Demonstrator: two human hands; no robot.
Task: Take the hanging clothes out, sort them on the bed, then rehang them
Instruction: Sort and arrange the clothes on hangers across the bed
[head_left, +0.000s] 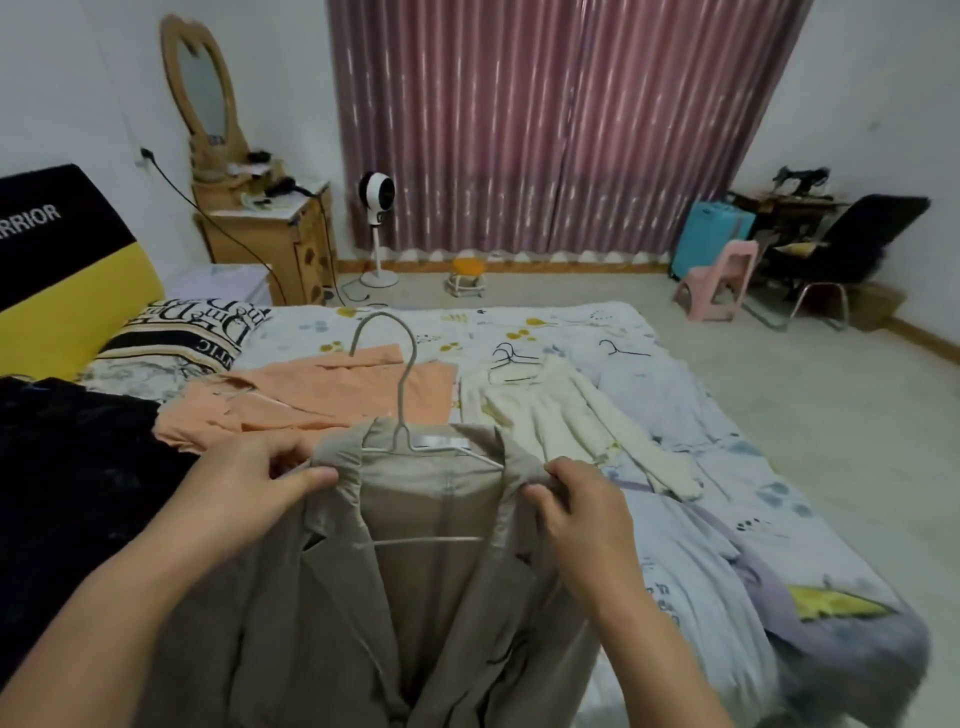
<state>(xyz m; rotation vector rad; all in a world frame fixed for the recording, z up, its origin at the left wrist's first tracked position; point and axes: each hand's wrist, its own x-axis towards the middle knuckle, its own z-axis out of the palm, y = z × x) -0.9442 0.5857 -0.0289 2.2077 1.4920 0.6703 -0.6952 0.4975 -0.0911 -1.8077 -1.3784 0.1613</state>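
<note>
The fingers (311, 475) of the left hand (249, 483) were curled around the left shoulder of a beige jacket (332, 597), the thumb laid across the fabric near the collar. The fingers of the right hand (576, 509) were likewise curled, and the jacket's right shoulder was pinched between them. The jacket was held up over the near edge of the bed (779, 499), already seated on a pale wire hanger (402, 395), whose hook rose above the collar and whose lower bar was seen inside the open front.

On the bed behind the jacket, an orange garment (322, 389) was spread flat, and a cream knitted garment (566, 415) was laid just beside it to the right. Several bare dark hangers (511, 358) were scattered near the cream garment's collar. A dark garment (72, 467) was piled at the left edge, next to a printed pillow (192, 332).

Beyond the bed, pink curtains (545, 124), a standing fan (377, 192) and a wooden dresser (270, 234) with an oval mirror (200, 85) were seen.
</note>
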